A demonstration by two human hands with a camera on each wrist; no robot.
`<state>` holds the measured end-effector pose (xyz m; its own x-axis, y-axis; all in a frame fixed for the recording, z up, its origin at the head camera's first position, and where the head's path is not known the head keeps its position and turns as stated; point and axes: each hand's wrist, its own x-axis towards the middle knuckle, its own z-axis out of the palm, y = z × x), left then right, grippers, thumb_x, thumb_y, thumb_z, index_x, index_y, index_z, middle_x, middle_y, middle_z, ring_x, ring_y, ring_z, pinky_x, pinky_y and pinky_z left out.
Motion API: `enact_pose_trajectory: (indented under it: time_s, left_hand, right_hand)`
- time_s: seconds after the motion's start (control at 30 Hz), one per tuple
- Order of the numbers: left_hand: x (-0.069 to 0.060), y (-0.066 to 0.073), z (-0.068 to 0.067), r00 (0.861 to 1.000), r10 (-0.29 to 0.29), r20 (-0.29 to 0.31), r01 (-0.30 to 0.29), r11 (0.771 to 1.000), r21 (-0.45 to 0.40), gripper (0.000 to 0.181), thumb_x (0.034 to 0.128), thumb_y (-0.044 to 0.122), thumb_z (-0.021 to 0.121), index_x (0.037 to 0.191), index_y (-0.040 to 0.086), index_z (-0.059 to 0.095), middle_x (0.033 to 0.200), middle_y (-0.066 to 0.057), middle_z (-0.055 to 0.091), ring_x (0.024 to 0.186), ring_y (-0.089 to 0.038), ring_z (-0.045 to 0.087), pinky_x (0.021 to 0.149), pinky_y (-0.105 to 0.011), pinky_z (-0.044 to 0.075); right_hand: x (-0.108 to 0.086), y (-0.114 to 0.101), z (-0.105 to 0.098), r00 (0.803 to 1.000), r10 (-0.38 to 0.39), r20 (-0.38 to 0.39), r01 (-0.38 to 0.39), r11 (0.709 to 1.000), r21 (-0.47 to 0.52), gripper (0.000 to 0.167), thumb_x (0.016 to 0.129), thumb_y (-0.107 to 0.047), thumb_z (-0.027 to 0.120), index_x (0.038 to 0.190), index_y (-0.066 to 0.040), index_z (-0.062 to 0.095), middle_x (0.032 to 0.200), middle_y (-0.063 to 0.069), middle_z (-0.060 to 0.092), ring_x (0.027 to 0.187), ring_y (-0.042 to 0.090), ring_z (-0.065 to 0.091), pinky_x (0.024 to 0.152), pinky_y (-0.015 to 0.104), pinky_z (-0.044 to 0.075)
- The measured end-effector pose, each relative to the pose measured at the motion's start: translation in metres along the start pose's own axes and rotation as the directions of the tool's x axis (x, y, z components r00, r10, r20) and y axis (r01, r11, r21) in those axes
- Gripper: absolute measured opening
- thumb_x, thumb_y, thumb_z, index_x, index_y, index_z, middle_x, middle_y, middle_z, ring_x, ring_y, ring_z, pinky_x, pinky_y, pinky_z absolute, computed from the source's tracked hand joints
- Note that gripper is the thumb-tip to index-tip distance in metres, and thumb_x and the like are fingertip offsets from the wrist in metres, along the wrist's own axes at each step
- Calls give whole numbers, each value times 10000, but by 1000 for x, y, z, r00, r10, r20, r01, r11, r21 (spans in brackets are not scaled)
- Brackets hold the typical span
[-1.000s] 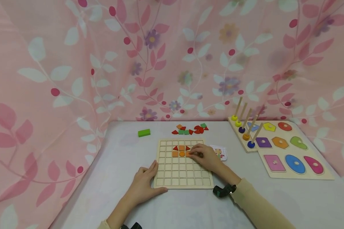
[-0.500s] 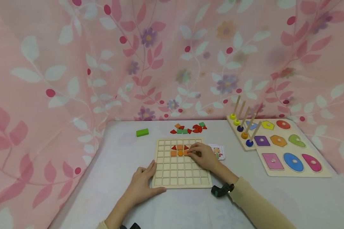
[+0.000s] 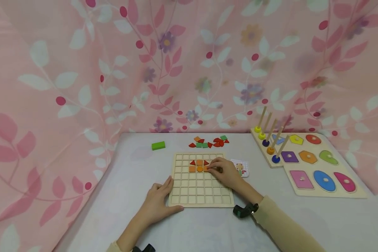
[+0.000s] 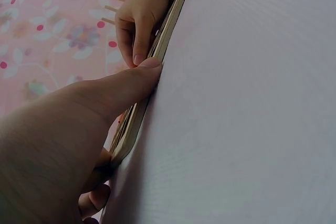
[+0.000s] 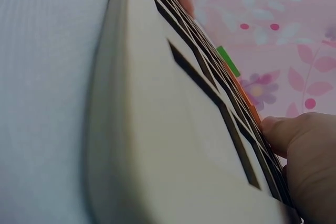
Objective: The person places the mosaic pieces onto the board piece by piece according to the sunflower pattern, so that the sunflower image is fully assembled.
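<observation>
Orange square tile [image 3: 205,169], one, thin and flat; location: wooden grid board [image 3: 193,192], just right of orange round tile [image 3: 200,169], below right red triangle tile [image 3: 206,163]; fully seated or not, impossible to tell; right-hand grip [image 3: 226,172]: fingers curled, thumb and fingertips pinching the tile's right side; left-hand grip [image 3: 159,202]: spread round the board's near left corner, thumb along the near edge, fingers at the left side; handling, by judgement: light, stiff, probably smooth, not fragile; best hold: opposite edges between thumb and forefinger, board steadied by its rim; nearby on tabletop [image 3: 132,171]: printed card [image 3: 245,168], loose red, orange and green tiles [image 3: 216,144] beyond the far edge
</observation>
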<state>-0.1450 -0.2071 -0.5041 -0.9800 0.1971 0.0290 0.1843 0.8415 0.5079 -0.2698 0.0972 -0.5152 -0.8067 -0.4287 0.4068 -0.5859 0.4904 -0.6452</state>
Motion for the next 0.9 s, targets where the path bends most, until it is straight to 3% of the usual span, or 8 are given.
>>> enact_pose_trajectory:
  time_s: [0.2, 0.43, 0.6, 0.9]
  left_hand:
    - [0, 2, -2, 1000, 8, -5, -8, 1000, 2, 1144, 753, 686, 866, 1602, 44, 445, 1714, -74, 349, 1093, -147, 426, 926, -396, 413]
    - [1, 2, 0, 1000, 4, 4, -4, 1000, 2, 1154, 749, 697, 864, 1607, 51, 440, 1716, -69, 348, 1090, -142, 422, 906, -382, 410]
    - [2, 2, 0, 1000, -8, 11, 7, 1000, 3, 1156, 756, 719, 844, 1614, 65, 428, 1723, -55, 331, 1085, -137, 415, 899, -373, 399]
    - [2, 1, 1, 1000, -3, 10, 3, 1000, 5, 1156, 756, 708, 849, 1616, 61, 427, 1724, -61, 333, 1077, -136, 409, 902, -381, 390]
  right_hand:
    - [0, 1, 1, 1000, -26, -5, 26, 1000, 15, 78, 922, -115, 839, 999, -112, 850, 1044, 5, 744, 856, 131, 608, 747, 271, 513]
    - [-1, -1, 0, 999, 32, -6, -32, 999, 7, 73, 931, -148, 837, 998, -127, 855, 1027, -21, 735, 850, 119, 589, 746, 264, 503]
    - [-1, -1, 0, 1000, 24, -11, -24, 1000, 1, 73, 931, -153, 839, 999, -127, 849, 1029, -7, 734, 830, 121, 578, 730, 266, 495]
    - [0, -3, 3, 999, 46, 19, -45, 998, -46, 191, 948, -195, 825, 1118, -106, 830, 1045, 6, 705, 834, 115, 548, 723, 253, 476]
